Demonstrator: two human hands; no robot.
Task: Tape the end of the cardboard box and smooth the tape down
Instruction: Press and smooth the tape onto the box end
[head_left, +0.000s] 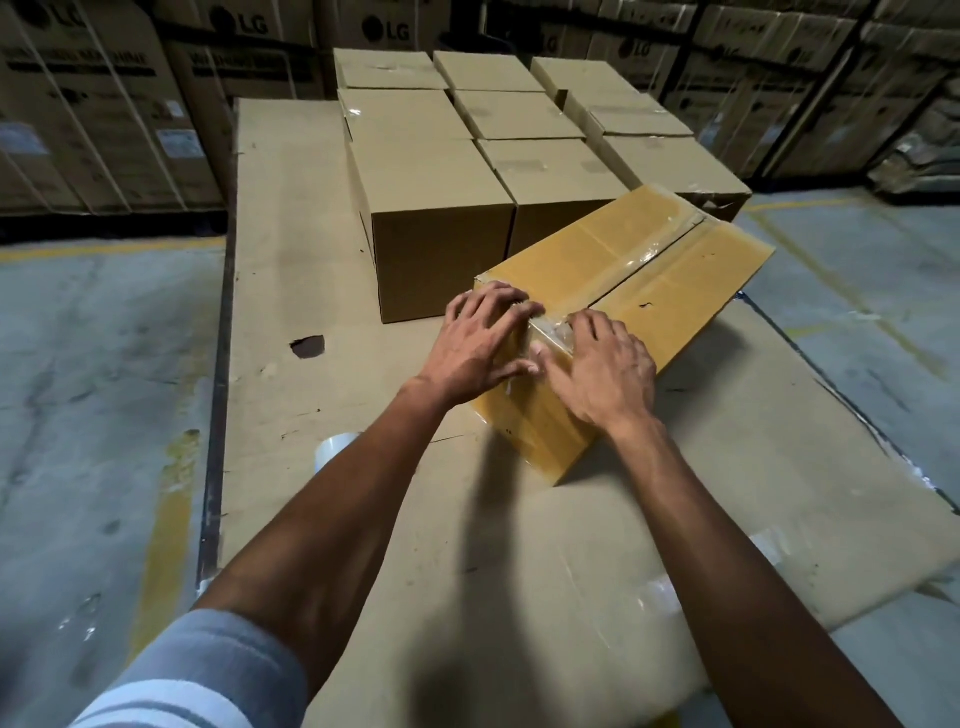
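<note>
The smoothing step is judged to be in hand: clear tape (553, 328) has already been laid along the top seam and folded over the near end of the cardboard box (623, 291), and it is being pressed flat there. At the left, a roll of tape (332, 451) is seen lying on the flattened cardboard sheet (291, 218) that covers the floor, partly hidden by the left forearm. The left hand (480, 340) is spread flat, fingers apart, over the near left corner of the box, nothing being clamped. Just beside it, the right hand (602, 371) is laid open and flat on the near end, its fingertips on the wrinkled tape. The thumbs are nearly touching. The box lies tilted toward the right edge of the sheet, in front of a block of plain cartons (441, 208). What is called for next is probably an outward sweep of both palms, so that the wrinkles at the edge are pressed out.
</note>
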